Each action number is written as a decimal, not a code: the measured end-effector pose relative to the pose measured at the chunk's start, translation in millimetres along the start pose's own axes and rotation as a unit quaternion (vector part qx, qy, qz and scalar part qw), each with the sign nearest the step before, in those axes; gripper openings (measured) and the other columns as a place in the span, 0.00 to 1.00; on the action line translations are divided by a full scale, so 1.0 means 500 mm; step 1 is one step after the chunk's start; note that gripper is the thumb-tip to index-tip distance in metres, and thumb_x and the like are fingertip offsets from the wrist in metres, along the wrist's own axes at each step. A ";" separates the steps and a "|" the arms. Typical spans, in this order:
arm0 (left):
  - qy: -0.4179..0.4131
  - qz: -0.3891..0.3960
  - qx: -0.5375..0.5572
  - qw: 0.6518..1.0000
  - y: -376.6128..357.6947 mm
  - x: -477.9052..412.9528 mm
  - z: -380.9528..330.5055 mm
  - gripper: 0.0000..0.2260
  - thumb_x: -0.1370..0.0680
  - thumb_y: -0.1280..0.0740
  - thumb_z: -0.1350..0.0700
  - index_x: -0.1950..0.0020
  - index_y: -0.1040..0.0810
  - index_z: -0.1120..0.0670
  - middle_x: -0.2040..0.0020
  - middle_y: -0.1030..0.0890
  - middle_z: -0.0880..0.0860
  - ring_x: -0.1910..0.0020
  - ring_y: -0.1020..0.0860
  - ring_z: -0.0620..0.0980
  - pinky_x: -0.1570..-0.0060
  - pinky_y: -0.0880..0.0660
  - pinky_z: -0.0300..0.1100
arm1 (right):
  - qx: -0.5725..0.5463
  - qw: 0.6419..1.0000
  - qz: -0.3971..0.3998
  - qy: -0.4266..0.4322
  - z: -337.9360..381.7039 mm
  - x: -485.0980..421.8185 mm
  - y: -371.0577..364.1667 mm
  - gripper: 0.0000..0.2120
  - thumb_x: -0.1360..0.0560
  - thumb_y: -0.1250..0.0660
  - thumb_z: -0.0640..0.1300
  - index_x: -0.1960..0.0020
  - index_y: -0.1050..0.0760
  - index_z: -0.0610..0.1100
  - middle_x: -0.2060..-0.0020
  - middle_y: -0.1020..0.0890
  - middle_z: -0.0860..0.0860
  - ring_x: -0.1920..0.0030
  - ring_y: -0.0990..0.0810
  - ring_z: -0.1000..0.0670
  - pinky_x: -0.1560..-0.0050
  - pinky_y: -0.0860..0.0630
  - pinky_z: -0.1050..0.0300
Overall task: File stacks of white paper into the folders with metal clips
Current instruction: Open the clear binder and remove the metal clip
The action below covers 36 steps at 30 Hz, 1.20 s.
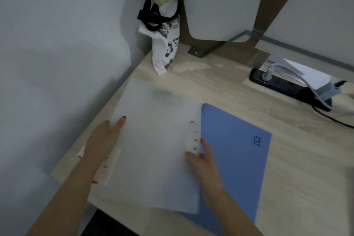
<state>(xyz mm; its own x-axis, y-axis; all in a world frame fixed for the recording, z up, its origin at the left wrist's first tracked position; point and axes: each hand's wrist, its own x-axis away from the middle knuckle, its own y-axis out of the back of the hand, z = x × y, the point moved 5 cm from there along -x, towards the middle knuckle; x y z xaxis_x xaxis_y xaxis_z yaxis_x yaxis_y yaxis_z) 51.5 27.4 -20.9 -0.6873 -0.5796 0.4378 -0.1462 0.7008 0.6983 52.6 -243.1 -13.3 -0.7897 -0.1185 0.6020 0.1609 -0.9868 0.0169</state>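
Note:
A large translucent white sheet [157,149] lies slightly lifted over the left part of a blue folder [235,149] on the wooden desk [306,178]. A punched strip with small metal studs [193,138] runs along the sheet's right edge. My left hand [103,140] grips the sheet's left edge, thumb on top and fingers showing faintly through it from below. My right hand [208,168] pinches the right edge at the lower end of the strip, fingertips blurred behind the sheet and thumb over the blue cover. The picture is motion-blurred.
A white printed cloth bag [166,44] with black straps stands at the back by the grey wall. A black power strip [283,86] with plugs and cables lies at the back right, with loose white papers [306,73] behind it. The desk's left edge runs close to my left forearm.

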 end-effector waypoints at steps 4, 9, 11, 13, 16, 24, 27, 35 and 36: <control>-0.042 0.026 0.117 0.992 -0.062 0.090 -0.080 0.21 0.24 0.41 0.38 0.47 0.28 0.56 0.53 0.21 0.56 0.51 0.22 0.58 0.48 0.28 0.50 | -0.009 0.998 -0.059 0.034 0.008 0.032 0.107 0.24 0.24 0.38 0.41 0.33 0.40 0.58 0.51 0.22 0.53 0.53 0.22 0.55 0.61 0.25 0.66; -0.112 0.091 0.138 0.980 -0.221 0.201 -0.193 0.14 0.21 0.41 0.47 0.44 0.28 0.57 0.51 0.20 0.51 0.56 0.23 0.49 0.62 0.32 0.38 | -0.042 0.980 -0.193 0.033 -0.044 0.086 0.304 0.25 0.25 0.36 0.40 0.30 0.36 0.53 0.48 0.20 0.43 0.52 0.21 0.46 0.55 0.26 0.54; -0.117 0.131 0.118 0.977 -0.298 0.251 -0.223 0.15 0.21 0.42 0.48 0.39 0.30 0.56 0.47 0.26 0.46 0.55 0.28 0.43 0.56 0.35 0.36 | -0.060 0.970 -0.237 0.018 -0.082 0.119 0.381 0.23 0.25 0.37 0.40 0.31 0.34 0.51 0.46 0.21 0.42 0.52 0.21 0.45 0.51 0.27 0.51; -0.129 0.178 0.124 0.968 -0.372 0.305 -0.245 0.12 0.20 0.42 0.49 0.42 0.30 0.54 0.51 0.26 0.45 0.60 0.29 0.39 0.63 0.33 0.32 | -0.069 0.960 -0.273 -0.003 -0.121 0.151 0.449 0.21 0.25 0.37 0.40 0.32 0.33 0.50 0.44 0.22 0.40 0.51 0.22 0.44 0.49 0.28 0.51; -0.140 0.219 0.145 0.955 -0.456 0.366 -0.255 0.06 0.21 0.41 0.51 0.45 0.32 0.51 0.53 0.24 0.48 0.59 0.25 0.40 0.62 0.30 0.34 | -0.081 0.949 -0.305 -0.017 -0.156 0.194 0.525 0.20 0.24 0.38 0.39 0.33 0.32 0.49 0.44 0.23 0.42 0.51 0.25 0.47 0.50 0.32 0.53; -0.164 0.244 0.115 0.949 -0.574 0.441 -0.239 0.18 0.21 0.39 0.56 0.32 0.35 0.54 0.38 0.26 0.55 0.40 0.26 0.54 0.37 0.28 0.53 | -0.089 0.944 -0.314 -0.041 -0.224 0.216 0.619 0.22 0.24 0.39 0.40 0.30 0.35 0.50 0.33 0.31 0.48 0.40 0.33 0.53 0.42 0.38 0.56; -0.204 0.194 0.058 0.958 -0.588 0.444 -0.236 0.26 0.23 0.36 0.58 0.27 0.41 0.57 0.29 0.35 0.57 0.31 0.35 0.56 0.29 0.39 0.53 | -0.067 0.944 -0.321 -0.027 -0.217 0.215 0.629 0.22 0.24 0.39 0.39 0.31 0.35 0.51 0.33 0.32 0.48 0.41 0.33 0.53 0.43 0.37 0.56; -0.092 0.383 0.055 0.917 -0.529 0.452 -0.291 0.32 0.26 0.35 0.42 0.25 0.42 0.48 0.25 0.40 0.48 0.27 0.39 0.50 0.28 0.41 0.52 | -0.111 0.948 -0.292 0.057 -0.082 0.311 0.626 0.14 0.23 0.41 0.44 0.40 0.26 0.52 0.51 0.17 0.55 0.51 0.19 0.52 0.53 0.23 0.57; -0.092 0.411 0.074 0.904 -0.509 0.458 -0.310 0.34 0.28 0.35 0.38 0.26 0.40 0.47 0.25 0.40 0.47 0.27 0.39 0.49 0.28 0.39 0.53 | -0.122 0.949 -0.281 0.072 -0.060 0.322 0.614 0.13 0.23 0.41 0.44 0.40 0.25 0.53 0.52 0.16 0.54 0.53 0.17 0.51 0.55 0.23 0.59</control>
<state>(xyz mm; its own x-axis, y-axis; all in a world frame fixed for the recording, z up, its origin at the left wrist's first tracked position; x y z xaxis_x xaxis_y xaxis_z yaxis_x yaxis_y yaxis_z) 41.8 -348.1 -10.4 -0.7117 0.2307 0.6636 0.3826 0.9195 0.0906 -42.7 -568.1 64.8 -0.7859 0.4371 0.4374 -0.4368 -0.8931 0.1075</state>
